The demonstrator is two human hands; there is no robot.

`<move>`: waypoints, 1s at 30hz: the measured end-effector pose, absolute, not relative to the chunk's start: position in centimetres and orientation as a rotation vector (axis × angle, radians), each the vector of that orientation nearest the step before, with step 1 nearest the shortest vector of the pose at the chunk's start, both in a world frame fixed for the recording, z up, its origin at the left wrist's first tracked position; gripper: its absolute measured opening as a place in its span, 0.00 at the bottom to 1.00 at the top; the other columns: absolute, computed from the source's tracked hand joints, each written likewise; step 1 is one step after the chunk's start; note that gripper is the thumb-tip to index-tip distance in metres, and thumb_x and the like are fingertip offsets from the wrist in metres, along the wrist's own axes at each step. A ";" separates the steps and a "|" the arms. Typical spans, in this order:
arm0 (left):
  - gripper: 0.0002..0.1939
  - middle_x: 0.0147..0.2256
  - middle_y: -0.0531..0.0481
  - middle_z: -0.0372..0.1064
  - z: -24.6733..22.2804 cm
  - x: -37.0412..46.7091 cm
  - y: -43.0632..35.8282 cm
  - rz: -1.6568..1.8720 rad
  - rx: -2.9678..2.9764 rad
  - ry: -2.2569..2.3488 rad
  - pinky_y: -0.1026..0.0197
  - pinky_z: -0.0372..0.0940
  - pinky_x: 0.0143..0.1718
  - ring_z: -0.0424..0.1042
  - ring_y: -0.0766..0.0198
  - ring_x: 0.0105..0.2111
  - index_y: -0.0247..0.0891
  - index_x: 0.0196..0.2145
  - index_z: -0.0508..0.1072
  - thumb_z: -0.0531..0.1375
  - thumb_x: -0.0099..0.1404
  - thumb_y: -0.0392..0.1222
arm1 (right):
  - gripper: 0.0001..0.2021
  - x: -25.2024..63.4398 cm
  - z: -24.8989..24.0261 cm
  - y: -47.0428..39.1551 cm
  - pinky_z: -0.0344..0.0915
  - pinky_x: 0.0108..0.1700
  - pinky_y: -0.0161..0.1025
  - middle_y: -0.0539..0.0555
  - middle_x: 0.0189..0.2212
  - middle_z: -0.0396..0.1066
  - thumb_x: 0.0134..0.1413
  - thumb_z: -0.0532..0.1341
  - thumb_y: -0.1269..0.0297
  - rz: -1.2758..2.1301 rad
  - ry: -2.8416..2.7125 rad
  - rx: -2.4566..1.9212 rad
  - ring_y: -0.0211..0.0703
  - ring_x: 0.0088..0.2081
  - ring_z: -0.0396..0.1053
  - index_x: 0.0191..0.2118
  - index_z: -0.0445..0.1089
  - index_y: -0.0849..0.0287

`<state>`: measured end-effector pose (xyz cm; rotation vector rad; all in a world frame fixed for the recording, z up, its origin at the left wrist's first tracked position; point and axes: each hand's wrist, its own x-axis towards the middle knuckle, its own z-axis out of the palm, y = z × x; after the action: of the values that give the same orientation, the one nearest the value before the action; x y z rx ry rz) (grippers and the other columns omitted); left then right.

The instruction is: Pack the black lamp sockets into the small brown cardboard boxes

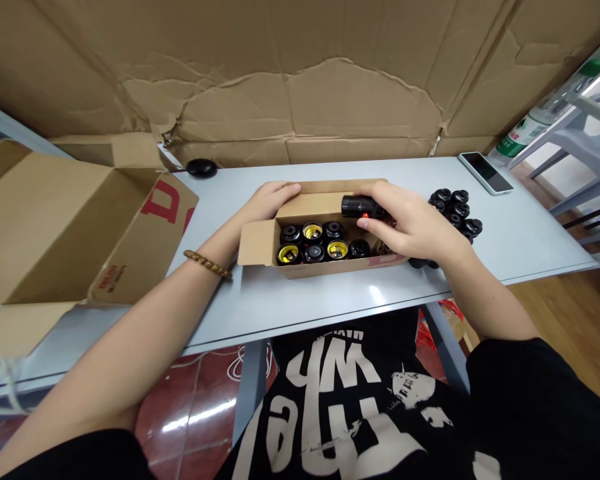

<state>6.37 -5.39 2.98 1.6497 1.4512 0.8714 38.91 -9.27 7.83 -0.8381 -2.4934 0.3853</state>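
Note:
My right hand (405,217) grips a black lamp socket (363,207) with a small red button, held tilted on its side above the right half of a small cardboard box (305,272). My left hand (270,200) holds the box at its back left corner, fingers along the rim. Inside the box stand several upright black sockets (314,253); some show a yellow metal inside, others a black end. The right end of the box is partly hidden by my right hand. A cluster of similar black sockets (455,210) stands on the table just right of that hand.
A larger open cardboard box (145,233) takes up the table's left side. At the back lie a black oval object (201,168) and, far right, a phone (486,173). A bottle (525,137) stands near the right end. Cardboard (300,107) walls off the back.

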 end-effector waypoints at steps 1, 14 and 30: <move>0.25 0.38 0.46 0.77 3.0 6.4 -5.4 0.871 1.648 1.443 0.53 0.67 0.43 0.72 0.52 0.40 0.41 0.37 0.75 0.64 0.71 0.67 | 0.24 39.0 8.0 -9.4 0.76 0.65 0.68 0.68 0.66 0.80 0.80 0.58 0.51 0.384 -2.479 -0.847 0.69 0.64 0.79 0.69 0.74 0.58; 0.23 0.38 0.45 0.78 3.0 6.4 -5.3 0.875 1.636 1.437 0.55 0.66 0.43 0.71 0.52 0.40 0.41 0.36 0.74 0.65 0.71 0.65 | 0.23 38.9 7.0 -8.8 0.79 0.59 0.68 0.69 0.60 0.83 0.78 0.60 0.54 0.255 -2.521 -1.010 0.69 0.56 0.82 0.68 0.74 0.61; 0.23 0.40 0.45 0.78 3.4 6.5 -5.9 0.864 1.644 1.407 0.55 0.66 0.46 0.71 0.52 0.42 0.40 0.38 0.76 0.64 0.72 0.65 | 0.22 39.2 7.9 -9.5 0.79 0.57 0.55 0.62 0.53 0.86 0.81 0.60 0.51 0.283 -2.461 -0.564 0.57 0.53 0.83 0.67 0.77 0.59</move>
<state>6.50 -5.88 3.41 1.6443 1.4070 0.8644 39.17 -9.46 7.92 -0.5636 -2.4614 0.2827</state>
